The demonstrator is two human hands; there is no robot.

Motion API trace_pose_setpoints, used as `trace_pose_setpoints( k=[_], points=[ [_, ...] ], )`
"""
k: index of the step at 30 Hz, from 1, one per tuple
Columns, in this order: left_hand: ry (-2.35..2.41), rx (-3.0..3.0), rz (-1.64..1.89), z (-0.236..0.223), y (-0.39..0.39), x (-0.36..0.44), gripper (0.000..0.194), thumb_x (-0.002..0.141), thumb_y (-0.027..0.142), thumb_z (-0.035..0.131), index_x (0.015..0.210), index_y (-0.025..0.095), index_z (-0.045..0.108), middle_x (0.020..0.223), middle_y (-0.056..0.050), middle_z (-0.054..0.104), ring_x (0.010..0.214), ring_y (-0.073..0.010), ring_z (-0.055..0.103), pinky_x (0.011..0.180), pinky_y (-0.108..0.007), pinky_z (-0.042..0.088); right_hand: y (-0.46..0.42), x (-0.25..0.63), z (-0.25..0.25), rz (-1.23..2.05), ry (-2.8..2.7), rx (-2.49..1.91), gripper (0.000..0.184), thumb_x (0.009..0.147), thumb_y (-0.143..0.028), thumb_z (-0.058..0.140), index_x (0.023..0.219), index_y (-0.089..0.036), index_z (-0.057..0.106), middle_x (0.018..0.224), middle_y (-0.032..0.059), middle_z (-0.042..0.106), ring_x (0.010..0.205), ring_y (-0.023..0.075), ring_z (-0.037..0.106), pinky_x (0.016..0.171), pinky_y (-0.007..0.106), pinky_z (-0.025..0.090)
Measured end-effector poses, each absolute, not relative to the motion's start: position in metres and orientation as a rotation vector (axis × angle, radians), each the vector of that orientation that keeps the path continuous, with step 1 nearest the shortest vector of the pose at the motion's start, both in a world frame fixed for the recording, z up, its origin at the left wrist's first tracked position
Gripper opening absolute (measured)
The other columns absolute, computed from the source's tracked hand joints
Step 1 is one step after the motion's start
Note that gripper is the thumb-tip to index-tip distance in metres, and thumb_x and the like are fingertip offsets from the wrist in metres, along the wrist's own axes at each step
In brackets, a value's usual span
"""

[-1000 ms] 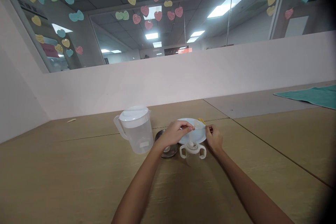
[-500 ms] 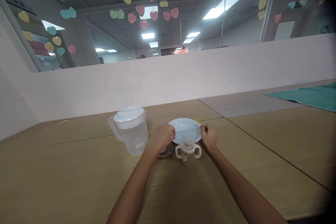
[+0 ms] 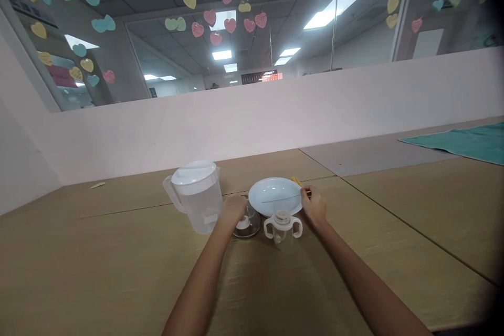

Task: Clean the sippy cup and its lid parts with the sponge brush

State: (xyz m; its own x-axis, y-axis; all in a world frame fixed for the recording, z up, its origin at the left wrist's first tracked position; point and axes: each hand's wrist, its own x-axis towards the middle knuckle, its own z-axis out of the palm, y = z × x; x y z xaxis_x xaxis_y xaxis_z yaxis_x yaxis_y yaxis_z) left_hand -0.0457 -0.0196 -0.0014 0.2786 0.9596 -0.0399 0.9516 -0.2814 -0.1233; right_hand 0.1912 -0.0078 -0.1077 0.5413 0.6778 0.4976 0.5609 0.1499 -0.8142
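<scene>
My right hand (image 3: pixel 314 206) is closed at the right rim of a white oval plate (image 3: pixel 271 186). It pinches a thin, straight rod (image 3: pixel 281 199) that reaches left across the plate. My left hand (image 3: pixel 233 211) is between the lidded pitcher (image 3: pixel 201 203) and a clear round glass piece (image 3: pixel 255 224) with a white part inside. The left fingers are turned away and hidden, so I cannot tell whether they touch the glass. In front of the plate stands a small clear cup (image 3: pixel 282 227) with two white handles, its top uncovered.
Something thin and yellow (image 3: pixel 296 181) lies behind the plate, beside my right hand. A teal cloth (image 3: pixel 464 142) covers the far right of the table. One small flat wooden piece (image 3: pixel 97 185) is at the far left. A white wall (image 3: pixel 252 121) bounds the table's back.
My left hand has moved left, away from the rod's left end to beside the glass piece. The right hand stays in place with the rod. More of the plate shows.
</scene>
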Motion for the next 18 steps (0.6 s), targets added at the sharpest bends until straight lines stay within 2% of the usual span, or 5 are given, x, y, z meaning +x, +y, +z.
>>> trace_pose_setpoints(
  k=[3, 7, 11, 15, 18],
  points=[
    [-1.736, -2.437, -0.002, 0.015, -0.033, -0.043, 0.014, 0.080, 0.016, 0.055, 0.088, 0.014, 0.067, 0.095, -0.015, 0.065, 0.086, -0.0217, 0.063, 0.071, -0.028, 0.046, -0.011, 0.190, -0.101, 0.117, -1.088, -1.472, 0.037, 0.077, -0.043, 0.039, 0.085, -0.015, 0.062, 0.083, 0.0105, 0.064, 0.076, 0.0211, 0.054, 0.068, 0.032, 0.039],
    [-1.535, -2.433, -0.264, 0.035, -0.055, -0.025, 0.031, 0.093, 0.021, 0.032, 0.097, 0.014, 0.061, 0.102, -0.013, 0.057, 0.091, -0.0194, 0.058, 0.079, -0.030, 0.044, -0.018, 0.187, -0.082, 0.132, -1.087, -1.366, 0.040, 0.081, -0.048, 0.037, 0.087, -0.016, 0.062, 0.086, 0.0092, 0.065, 0.080, 0.0202, 0.056, 0.072, 0.031, 0.041],
    [-1.222, -2.463, -0.584, 0.037, -0.068, 0.000, 0.029, 0.095, 0.028, 0.030, 0.102, 0.016, 0.056, 0.099, -0.008, 0.055, 0.089, -0.0169, 0.056, 0.078, -0.028, 0.043, -0.028, 0.179, -0.061, 0.441, -1.244, -1.018, 0.042, 0.082, -0.053, 0.042, 0.086, -0.017, 0.063, 0.083, 0.0066, 0.065, 0.078, 0.0184, 0.057, 0.073, 0.029, 0.043],
    [-1.147, -2.453, -0.593, 0.029, -0.071, 0.013, 0.026, 0.094, 0.029, 0.033, 0.102, 0.016, 0.055, 0.100, -0.008, 0.055, 0.086, -0.0177, 0.055, 0.075, -0.029, 0.043, -0.037, 0.166, -0.051, 0.832, -1.355, -0.695, 0.041, 0.078, -0.055, 0.052, 0.095, -0.020, 0.065, 0.086, 0.0052, 0.065, 0.080, 0.0191, 0.058, 0.069, 0.029, 0.045],
    [-1.093, -2.526, -0.656, 0.025, -0.070, 0.012, 0.025, 0.094, 0.027, 0.033, 0.098, 0.017, 0.056, 0.097, -0.007, 0.058, 0.087, -0.0177, 0.055, 0.075, -0.028, 0.043, -0.044, 0.159, -0.046, 1.001, -1.327, -0.577, 0.039, 0.071, -0.049, 0.064, 0.098, -0.022, 0.064, 0.082, 0.0029, 0.064, 0.068, 0.0162, 0.057, 0.063, 0.029, 0.046]
  ],
)
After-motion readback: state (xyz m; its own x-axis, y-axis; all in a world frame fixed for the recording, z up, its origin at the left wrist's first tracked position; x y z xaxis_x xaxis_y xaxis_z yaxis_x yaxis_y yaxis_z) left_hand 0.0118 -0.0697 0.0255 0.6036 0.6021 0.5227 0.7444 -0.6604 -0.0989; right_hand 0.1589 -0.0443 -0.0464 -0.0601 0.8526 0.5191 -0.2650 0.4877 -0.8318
